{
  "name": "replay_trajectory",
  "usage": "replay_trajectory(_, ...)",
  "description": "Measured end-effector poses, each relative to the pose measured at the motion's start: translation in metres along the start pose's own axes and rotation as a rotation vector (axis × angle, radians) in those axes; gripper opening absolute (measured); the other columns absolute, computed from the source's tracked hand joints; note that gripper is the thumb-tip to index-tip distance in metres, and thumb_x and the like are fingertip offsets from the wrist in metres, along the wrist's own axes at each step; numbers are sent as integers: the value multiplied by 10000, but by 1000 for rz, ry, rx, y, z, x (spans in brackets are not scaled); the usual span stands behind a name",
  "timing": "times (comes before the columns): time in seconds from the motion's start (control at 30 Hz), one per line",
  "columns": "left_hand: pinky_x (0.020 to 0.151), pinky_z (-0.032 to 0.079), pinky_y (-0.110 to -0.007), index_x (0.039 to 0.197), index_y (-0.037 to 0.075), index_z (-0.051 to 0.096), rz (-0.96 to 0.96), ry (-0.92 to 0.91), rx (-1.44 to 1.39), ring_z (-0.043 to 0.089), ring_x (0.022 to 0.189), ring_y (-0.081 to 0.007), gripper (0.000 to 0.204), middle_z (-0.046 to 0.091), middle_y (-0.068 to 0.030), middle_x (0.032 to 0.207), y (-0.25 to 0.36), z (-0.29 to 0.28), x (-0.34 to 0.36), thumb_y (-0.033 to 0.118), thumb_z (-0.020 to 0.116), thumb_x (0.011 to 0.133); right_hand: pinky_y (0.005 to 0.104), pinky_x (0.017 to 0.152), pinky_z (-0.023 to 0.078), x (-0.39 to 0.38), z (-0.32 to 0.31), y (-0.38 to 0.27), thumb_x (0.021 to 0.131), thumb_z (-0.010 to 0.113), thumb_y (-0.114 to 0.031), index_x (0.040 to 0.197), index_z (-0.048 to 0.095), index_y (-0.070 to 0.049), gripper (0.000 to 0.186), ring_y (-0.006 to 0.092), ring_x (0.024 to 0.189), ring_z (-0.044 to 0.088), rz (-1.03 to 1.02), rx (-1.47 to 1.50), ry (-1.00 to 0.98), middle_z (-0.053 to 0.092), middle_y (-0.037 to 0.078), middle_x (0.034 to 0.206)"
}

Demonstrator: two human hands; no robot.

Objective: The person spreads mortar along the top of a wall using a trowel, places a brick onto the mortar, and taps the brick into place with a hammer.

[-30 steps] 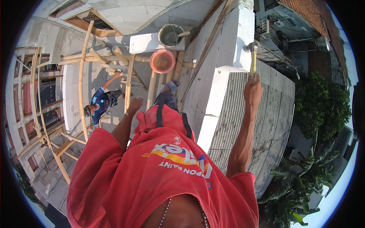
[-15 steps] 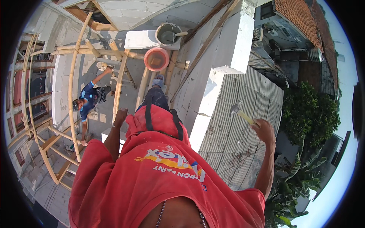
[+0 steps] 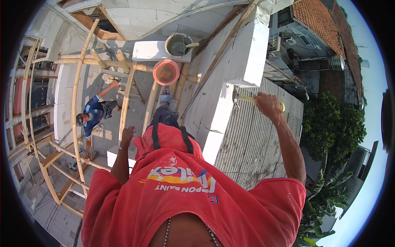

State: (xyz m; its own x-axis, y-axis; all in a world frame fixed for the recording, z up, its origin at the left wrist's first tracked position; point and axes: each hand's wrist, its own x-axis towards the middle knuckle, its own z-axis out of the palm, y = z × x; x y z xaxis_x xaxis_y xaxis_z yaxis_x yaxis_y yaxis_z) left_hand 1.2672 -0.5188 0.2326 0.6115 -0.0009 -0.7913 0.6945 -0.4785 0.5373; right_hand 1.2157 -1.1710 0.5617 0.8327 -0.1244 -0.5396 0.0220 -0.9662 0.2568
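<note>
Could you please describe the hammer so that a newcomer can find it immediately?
Find the grey corrugated roof right of the white block wall. In front of it, near the wall's edge, the person's right grip holds the hammer. Its yellow handle sets it apart from the grey roof and white blocks.

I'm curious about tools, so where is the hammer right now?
In the head view, the hammer is right of centre, gripped in the person's right hand, its head close beside the white block wall.
</note>
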Motion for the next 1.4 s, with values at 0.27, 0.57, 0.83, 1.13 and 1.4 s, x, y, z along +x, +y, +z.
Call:
replay_trajectory(0.27,833,529,-452,1063,-13,653,770,-290,1064,629,1026,-416,324,680,-240,1070,-74,-24,51,266,588,913,428,768,554,-61,6,3,883,725,-270,1150,752,-172,285,276,843,704,125,273,-104,713,63,1013)
replay_trajectory(0.57,657,536,-357,1180,8,604,80,-99,130,710,824,-200,385,725,-107,1014,52,4,15,318,462,1000,305,493,398,-156,-25,12,969,645,-375,1170,693,-38,396,97,508,441,597,1033,69,553,16,681)
replay_trajectory(0.83,925,496,-419,1357,22,567,-225,-312,63,650,1093,-265,689,657,-182,1270,92,7,5,585,350,1024,215,335,269,-139,-69,-125,1023,565,-416,1116,616,-2,427,33,396,335,426,2165,248,421,-41,606)
replay_trajectory(1.13,1137,330,-391,1400,-26,516,241,-436,507,470,1346,-391,736,499,-261,1448,116,31,18,586,345,1029,240,424,294,-61,-56,-252,1026,532,-473,969,592,-61,420,48,475,361,669,2174,-371,420,-49,628)
replay_trajectory(1.4,1097,386,-444,1369,-73,499,923,-201,357,466,1347,-402,707,501,-293,1412,415,183,-55,524,514,991,320,491,407,-96,-40,-213,1050,492,-450,1042,586,-2,458,108,546,483,693,1403,532,496,42,637)
